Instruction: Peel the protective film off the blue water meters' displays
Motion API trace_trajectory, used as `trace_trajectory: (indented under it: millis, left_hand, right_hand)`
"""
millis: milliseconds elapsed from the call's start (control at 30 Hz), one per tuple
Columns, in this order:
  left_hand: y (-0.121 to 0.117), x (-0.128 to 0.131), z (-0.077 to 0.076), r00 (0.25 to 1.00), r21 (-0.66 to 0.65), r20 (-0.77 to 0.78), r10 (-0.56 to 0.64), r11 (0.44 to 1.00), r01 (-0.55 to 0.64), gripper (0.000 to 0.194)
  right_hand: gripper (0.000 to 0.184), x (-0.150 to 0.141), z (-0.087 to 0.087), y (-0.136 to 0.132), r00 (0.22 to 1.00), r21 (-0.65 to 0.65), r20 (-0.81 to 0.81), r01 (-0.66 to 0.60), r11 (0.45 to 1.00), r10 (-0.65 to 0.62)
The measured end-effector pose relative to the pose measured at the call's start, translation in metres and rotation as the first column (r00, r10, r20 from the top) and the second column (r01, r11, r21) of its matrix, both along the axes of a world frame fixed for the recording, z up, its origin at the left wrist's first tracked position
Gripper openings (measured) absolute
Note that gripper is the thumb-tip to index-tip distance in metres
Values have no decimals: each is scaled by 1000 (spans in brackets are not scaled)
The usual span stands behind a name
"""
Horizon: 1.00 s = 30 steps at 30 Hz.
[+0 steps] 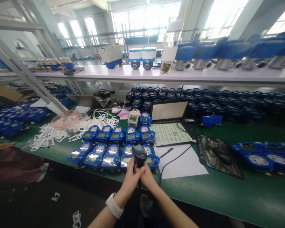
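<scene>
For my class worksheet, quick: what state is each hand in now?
Left hand: closed, holding the scanner.
Right hand: closed on the scanner too, partly hidden.

Rear windows glare white, the floor lies dim, and outer edges stretch and blur.

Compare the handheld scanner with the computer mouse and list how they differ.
The scanner is held by the left hand and right hand; the mouse lies untouched on a patterned pad. The scanner is held upright above the bench edge; the mouse sits low and rounded. Both are dark.
</scene>
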State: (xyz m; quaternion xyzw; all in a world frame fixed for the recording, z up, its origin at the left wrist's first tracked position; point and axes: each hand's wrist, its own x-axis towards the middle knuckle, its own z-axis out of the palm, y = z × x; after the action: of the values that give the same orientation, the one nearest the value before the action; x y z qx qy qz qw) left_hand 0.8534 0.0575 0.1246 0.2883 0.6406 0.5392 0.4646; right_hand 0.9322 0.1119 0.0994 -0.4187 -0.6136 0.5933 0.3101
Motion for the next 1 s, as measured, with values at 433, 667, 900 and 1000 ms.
trace_trajectory:
  millis: [433,667,900,1000]
  left_hand:
    - [-73,-30,-27,955,-84,-294,-47,996,24,40]
    - [-88,-34,-38,936,-153,-339,-97,987,47,40]
    - [-100,-47,-52,929,-187,-356,-99,982,33,44]
    - [-111,-55,-71,928,-232,-357,-111,972,27,46]
  right_hand:
    - [11,-12,14,35,918,149,359,122,981,-169]
    - [18,-16,17,32,897,133,406,131,982,-174]
    - [21,33,20,36,896,221,353,200,955,-270]
    - [22,60,16,51,870,225,364,264,938,-332]
